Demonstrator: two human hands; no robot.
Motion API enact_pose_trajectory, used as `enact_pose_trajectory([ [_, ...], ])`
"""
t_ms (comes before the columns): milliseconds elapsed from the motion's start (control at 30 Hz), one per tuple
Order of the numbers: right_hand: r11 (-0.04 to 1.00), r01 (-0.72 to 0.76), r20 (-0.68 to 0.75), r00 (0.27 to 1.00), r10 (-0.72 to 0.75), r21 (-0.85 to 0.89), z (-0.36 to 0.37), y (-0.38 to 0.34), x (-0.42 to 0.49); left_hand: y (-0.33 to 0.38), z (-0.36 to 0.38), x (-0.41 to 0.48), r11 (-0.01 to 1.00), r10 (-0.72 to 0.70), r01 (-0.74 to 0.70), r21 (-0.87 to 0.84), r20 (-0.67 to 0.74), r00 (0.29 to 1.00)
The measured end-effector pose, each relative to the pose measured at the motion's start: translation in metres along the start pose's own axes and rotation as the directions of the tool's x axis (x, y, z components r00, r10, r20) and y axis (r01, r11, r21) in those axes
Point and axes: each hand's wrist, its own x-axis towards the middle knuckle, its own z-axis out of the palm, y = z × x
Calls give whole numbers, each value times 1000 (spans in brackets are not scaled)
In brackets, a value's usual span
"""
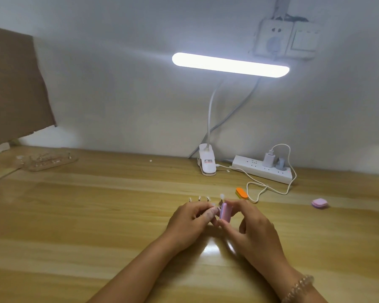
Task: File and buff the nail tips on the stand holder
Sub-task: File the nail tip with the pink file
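A clear stand holder sits mid-table, mostly hidden behind my hands; several small nail tips on pegs (46, 199) stick up at its left, and one more tip (222, 196) stands higher. My left hand (190, 221) pinches a clear nail tip (212, 212) at its fingertips. My right hand (252, 228) grips a small pink and lilac buffer block (224, 212), holding it upright against that tip. Both hands hover just above the wooden table (96, 215).
An orange buffer block (241, 193) lies just behind my right hand. A lilac block (319, 202) lies at the right. A clip lamp (207, 162), a power strip (262, 169) with a charger and a looping white cable (258, 189) stand at the back. Another clear holder (50, 160) sits far left.
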Motion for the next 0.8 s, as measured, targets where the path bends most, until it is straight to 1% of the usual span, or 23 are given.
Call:
enact_pose_trajectory([
  [67, 999, 46, 43, 998, -46, 12, 2, 0, -2, 0, 0, 0, 1000, -1, 1, 10, 8, 1000],
  [100, 999, 32, 52, 998, -34, 44, 2, 0, -2, 1, 0, 0, 1000, -5, 5, 16, 10, 1000],
  [200, 994, -56, 5, 998, 56, 96, 1, 3, 3, 3, 0, -1, 1000, -28, 28, 8, 24, 999],
  [300, 995, -7, 18, 1000, 5, 95, 3, 2, 1, 1, 0, -2, 999, -49, 49, 0, 24, 999],
  [333, 993, -14, 28, 1000, 11, 121, 3, 2, 1, 1, 0, -2, 998, -58, 58, 6, 24, 998],
  [400, 985, -75, 22, 997, 73, 154, 2, 6, 4, 2, 1, -1, 998, -63, 62, 25, 36, 997],
  [467, 987, -83, 5, 997, 83, 134, 1, 7, 5, 3, 1, -2, 998, -56, 54, 37, 46, 997],
  [567, 994, -26, 15, 1000, 25, 105, 2, 1, 2, 1, 1, -2, 999, -33, 32, 19, 38, 999],
  [633, 990, -66, -9, 998, 68, 125, 1, 5, 5, -1, 2, -1, 999, -27, 26, 29, 23, 999],
  [700, 991, -97, -32, 994, 100, 87, -1, 6, 7, -1, 3, 0, 999, -14, 13, 44, 19, 1000],
  [800, 1000, -1, -6, 1000, 1, -2, 0, -3, 1, -1, 3, 0, 999, -10, 8, 51, 30, 1000],
])
